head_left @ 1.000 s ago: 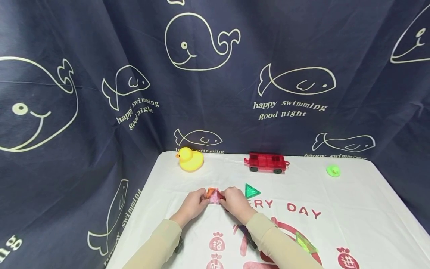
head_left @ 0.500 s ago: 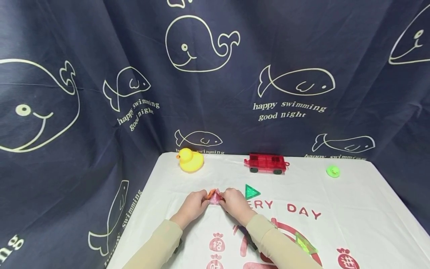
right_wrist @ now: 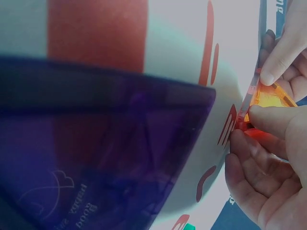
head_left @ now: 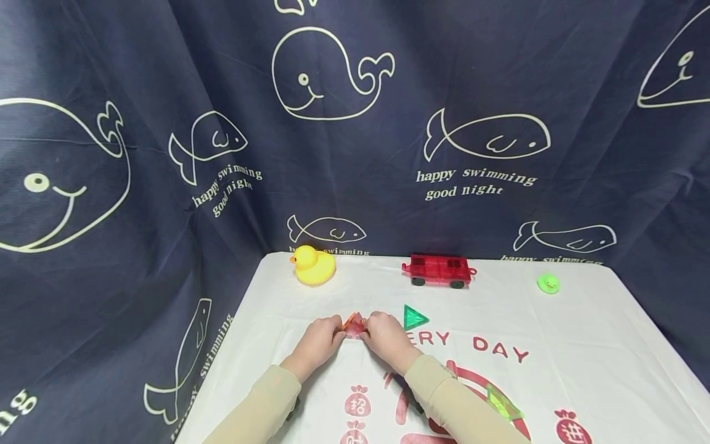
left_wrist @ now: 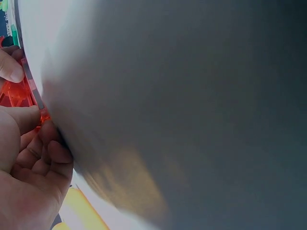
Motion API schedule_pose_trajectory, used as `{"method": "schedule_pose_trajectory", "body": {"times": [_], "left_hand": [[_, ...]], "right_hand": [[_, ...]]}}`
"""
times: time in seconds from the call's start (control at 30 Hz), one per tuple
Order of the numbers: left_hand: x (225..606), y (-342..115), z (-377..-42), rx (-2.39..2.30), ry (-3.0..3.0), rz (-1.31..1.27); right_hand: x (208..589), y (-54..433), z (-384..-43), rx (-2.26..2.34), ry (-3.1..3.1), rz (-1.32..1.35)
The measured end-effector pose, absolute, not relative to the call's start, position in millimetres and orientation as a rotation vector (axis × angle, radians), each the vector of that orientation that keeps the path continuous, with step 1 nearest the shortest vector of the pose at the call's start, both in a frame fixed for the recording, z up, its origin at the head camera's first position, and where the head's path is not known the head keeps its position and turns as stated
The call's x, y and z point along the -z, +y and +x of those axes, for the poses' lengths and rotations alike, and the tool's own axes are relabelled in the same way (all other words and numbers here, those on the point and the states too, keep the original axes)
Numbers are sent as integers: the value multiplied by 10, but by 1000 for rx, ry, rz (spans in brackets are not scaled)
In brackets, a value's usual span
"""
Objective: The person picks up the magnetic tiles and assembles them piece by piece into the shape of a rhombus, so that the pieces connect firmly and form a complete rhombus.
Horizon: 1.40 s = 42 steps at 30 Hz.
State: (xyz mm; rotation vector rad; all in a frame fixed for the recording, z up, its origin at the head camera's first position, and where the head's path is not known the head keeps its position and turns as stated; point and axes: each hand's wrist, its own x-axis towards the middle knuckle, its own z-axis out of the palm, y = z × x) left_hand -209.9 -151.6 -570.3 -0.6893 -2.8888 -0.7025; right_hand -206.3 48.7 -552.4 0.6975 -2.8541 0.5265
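Both hands meet over a small peaked group of translucent magnetic tiles on the white cloth. My left hand (head_left: pixel 317 345) pinches an orange triangle tile (right_wrist: pixel 271 99) on the left side. From the right, my right hand (head_left: pixel 389 340) pinches a red tile (left_wrist: pixel 15 93) between thumb and fingers. These two tiles lean inward over a pinkish tile (head_left: pixel 354 333) low between the hands. Fingers hide most of the outer edges. In the right wrist view a purple tile (right_wrist: pixel 110 148) looms close to the camera, well away from the fingertips.
A green triangle tile (head_left: pixel 415 317) lies just right of the right hand. Farther back stand a yellow rubber duck (head_left: pixel 314 266), a red wheeled wagon (head_left: pixel 440 270) and a small green duck (head_left: pixel 549 283). A yellow-green tile (head_left: pixel 501 402) lies beside the right forearm. Dark curtain surrounds the table.
The orange and red tiles have tilted closer together at the top, narrowing the gap between them. Both hands stay in nearly the same place and keep their hold.
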Motion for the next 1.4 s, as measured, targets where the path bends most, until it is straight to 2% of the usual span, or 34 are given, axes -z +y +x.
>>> {"method": "schedule_pose_trajectory", "body": {"times": [0.87, 1.4], "left_hand": [[5608, -1595, -2089, 798, -2915, -699], [5601, -1566, -1992, 841, -2937, -550]], "right_hand": [[5453, 532, -2007, -769, -2915, 681], [5389, 831, -2003, -943, -2903, 702]]}}
